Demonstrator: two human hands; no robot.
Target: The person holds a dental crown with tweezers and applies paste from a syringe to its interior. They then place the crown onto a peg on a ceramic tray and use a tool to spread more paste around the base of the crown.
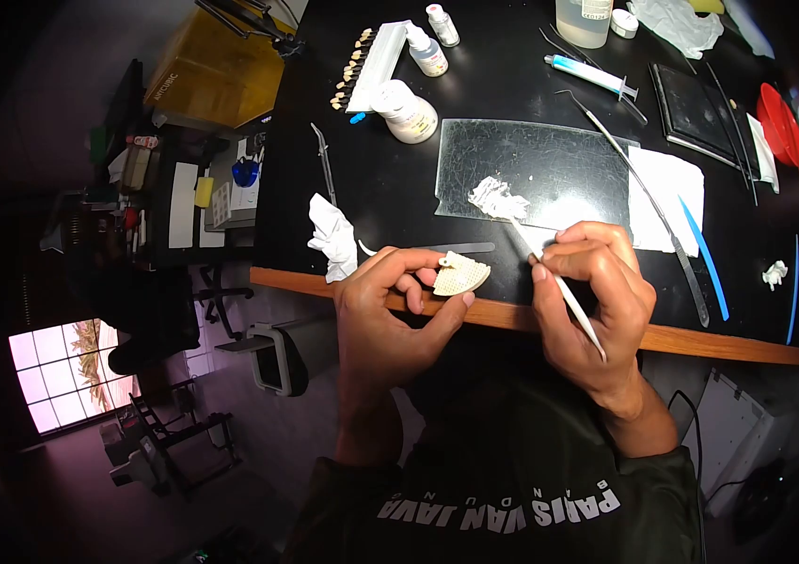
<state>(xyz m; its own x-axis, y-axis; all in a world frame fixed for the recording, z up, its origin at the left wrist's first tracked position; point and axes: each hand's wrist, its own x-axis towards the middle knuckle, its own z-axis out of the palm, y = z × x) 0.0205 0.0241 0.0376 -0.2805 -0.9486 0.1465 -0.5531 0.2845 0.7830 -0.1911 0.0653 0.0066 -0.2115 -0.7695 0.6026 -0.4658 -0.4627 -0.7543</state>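
A small cream dental impression tray (460, 275), dotted with holes, is pinched between the thumb and fingers of my left hand (385, 310) above the table's front edge. My right hand (601, 301) grips a white-handled spatula (573, 308) like a pen, its blade pointing away from me. The blade tip is right at a smeared mound of white paste (496, 198). That paste lies at the front left of a scratched glass slab (559, 150). Behind my left fingers, a flat metal instrument (474, 248) rests on the black tabletop.
Crumpled tissue (332, 235) and metal tweezers (324, 160) lie left. A white jar (406, 113), small bottles (427, 54) and a shade guide (366, 66) stand behind. Right are a white paper sheet (677, 188), a long metal probe (648, 193), blue strips (703, 254) and a syringe (587, 73).
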